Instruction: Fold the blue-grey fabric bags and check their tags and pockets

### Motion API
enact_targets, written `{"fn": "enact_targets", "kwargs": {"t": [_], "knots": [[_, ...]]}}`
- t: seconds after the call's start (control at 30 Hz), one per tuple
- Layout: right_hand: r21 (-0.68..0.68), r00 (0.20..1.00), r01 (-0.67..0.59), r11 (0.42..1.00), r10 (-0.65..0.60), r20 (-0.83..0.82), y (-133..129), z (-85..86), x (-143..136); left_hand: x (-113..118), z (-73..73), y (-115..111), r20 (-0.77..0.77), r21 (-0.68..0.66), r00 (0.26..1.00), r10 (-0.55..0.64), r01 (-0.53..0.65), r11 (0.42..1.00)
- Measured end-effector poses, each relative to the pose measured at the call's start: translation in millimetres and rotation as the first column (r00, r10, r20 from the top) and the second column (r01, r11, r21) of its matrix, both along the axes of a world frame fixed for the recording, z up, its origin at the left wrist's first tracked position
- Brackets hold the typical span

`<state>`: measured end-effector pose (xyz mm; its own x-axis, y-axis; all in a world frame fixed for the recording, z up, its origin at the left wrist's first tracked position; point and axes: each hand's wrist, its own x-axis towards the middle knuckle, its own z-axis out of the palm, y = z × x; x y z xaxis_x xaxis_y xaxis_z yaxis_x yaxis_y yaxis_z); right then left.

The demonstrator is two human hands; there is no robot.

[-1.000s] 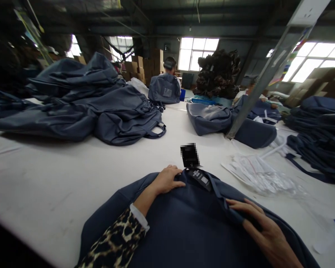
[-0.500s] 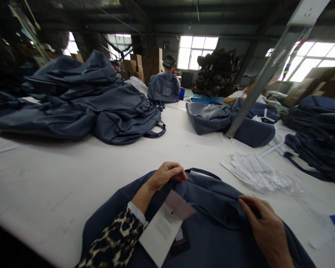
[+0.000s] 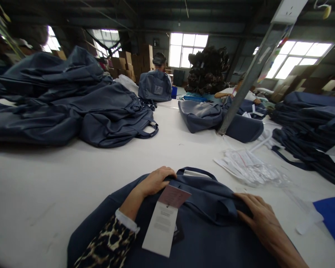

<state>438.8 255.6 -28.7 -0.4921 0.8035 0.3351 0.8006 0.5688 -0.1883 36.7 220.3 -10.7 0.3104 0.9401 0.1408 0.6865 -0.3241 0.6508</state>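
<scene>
While the navy bag (image 3: 212, 242) lies on the white table (image 3: 162, 152), on the near side of the metal post (image 3: 247, 83), its long axis runs side to side — top edge and loop handle (image 3: 197, 170) face away toward the post. Left hand (image 3: 155, 181) has fingers bent over that edge, right hand (image 3: 259, 214) grips farther along it. A white tag (image 3: 159, 230) partly covers a black one (image 3: 178, 230) on the bag. Clear packets (image 3: 248, 167) sit nearer than the post's foot; bags heap up (image 3: 108, 108) left of it. Half a second ago the white tag was slanted more — now it hangs straighter.
</scene>
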Motion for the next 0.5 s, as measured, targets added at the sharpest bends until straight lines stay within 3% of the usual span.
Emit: {"fn": "enact_targets", "kwargs": {"t": [0.13,0.5], "knots": [[-0.012,1.000,-0.003,1.000,0.003,0.006,-4.2,3.1,-8.8,-0.5,1.3,-0.4,-0.006,-0.034,1.000,-0.006,0.006,0.999],[0.155,0.996,-0.050,0.987,0.060,-0.062,-23.5,16.6,-16.3,5.3,-4.6,0.5,-0.080,-0.036,0.997,-0.016,0.013,0.999]]}}
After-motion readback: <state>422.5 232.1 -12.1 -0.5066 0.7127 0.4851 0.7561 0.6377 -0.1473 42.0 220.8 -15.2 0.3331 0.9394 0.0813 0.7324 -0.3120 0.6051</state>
